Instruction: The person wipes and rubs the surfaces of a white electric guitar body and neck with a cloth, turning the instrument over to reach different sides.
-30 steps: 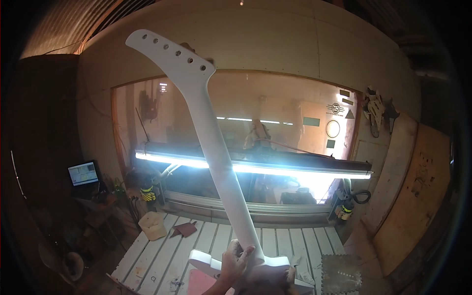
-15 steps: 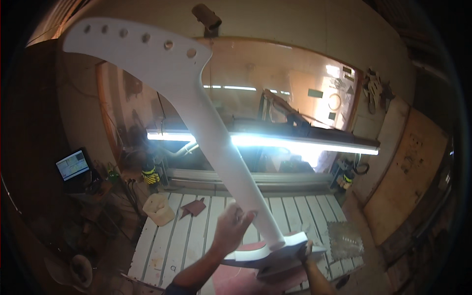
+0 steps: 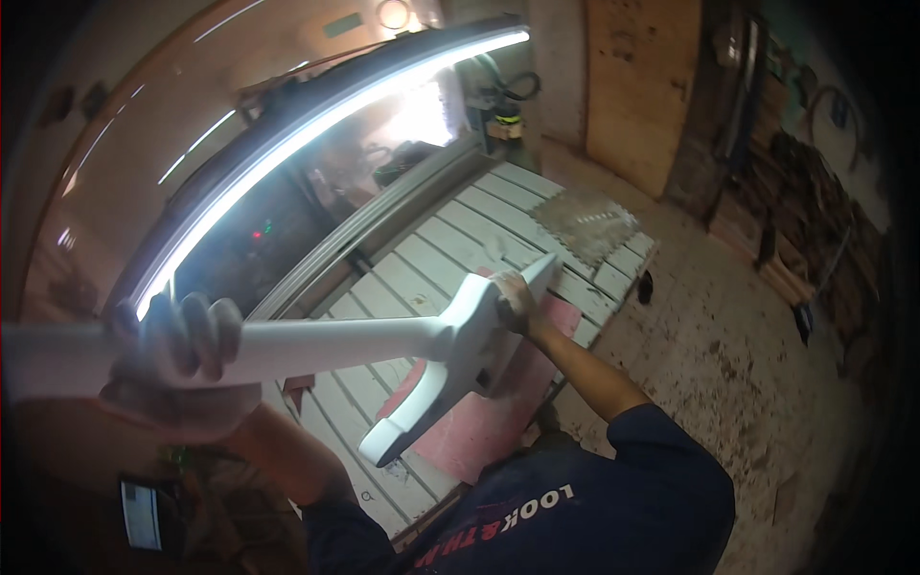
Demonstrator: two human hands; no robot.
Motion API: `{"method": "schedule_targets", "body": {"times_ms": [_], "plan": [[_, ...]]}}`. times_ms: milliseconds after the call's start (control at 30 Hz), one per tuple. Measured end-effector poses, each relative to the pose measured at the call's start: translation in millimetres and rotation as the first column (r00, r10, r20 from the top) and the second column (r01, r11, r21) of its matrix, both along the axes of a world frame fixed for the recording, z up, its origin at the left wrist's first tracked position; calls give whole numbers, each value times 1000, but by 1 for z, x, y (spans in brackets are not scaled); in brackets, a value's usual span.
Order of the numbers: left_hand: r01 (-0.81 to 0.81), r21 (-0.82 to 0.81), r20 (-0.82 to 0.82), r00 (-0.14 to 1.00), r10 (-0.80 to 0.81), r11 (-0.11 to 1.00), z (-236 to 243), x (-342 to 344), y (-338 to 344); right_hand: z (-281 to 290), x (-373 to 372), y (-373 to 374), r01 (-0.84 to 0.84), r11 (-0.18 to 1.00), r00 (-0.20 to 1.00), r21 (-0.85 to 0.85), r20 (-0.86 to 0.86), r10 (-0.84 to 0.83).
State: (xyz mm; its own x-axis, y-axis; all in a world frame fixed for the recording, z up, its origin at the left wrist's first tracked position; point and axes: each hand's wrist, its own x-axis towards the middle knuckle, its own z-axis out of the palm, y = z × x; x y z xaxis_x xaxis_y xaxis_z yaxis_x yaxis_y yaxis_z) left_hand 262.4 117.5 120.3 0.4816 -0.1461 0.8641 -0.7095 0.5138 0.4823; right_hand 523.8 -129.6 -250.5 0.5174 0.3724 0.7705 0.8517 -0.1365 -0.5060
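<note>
A: Biggest first?
B: The slatted table, pale, stretching from one o'clock down to seven. Then the lit tube, curving from nine o'clock up past twelve.
A: And the white guitar?
B: Its neck runs in from nine o'clock and its body sits near the centre, over the table. Whether the body touches anything underneath, I can't tell.
A: What's under it?
B: A pink sheet, at five o'clock, lying on the slats.
A: Hands?
B: The left hand, at nine o'clock and blurred, has its fingers curled around the neck. The right hand, just off centre toward four, clasps the body's edge; its fingertips are hidden.
A: Smaller still?
B: A glowing screen at eight o'clock, then a dark recess in the guitar's body.
A: Anything inside that?
B: Too dark to tell.
</note>
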Motion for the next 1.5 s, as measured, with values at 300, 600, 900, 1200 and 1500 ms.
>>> {"method": "schedule_targets", "body": {"times_ms": [300,600,900,1200,1500], "plan": [[-463,-60,-31,886,462,884,-4,-37,-23,-112,37,-76,667,745,707,28,-341,-620],[-696,-29,-13,718,696,717,-2,-65,-52,-138,136,-86,592,735,545,-330,-508,-667],[-768,-14,29,640,768,641,6,-39,-87,-151,233,-22,292,868,736,-402,-485,-472],[-940,174,-148,269,952,293,17,-54,-165,-165,252,28,222,633,754,-742,-281,-594],[-870,30,-19,492,870,493,10,-38,-151,-121,214,0,584,810,573,-50,-681,-456]]}}
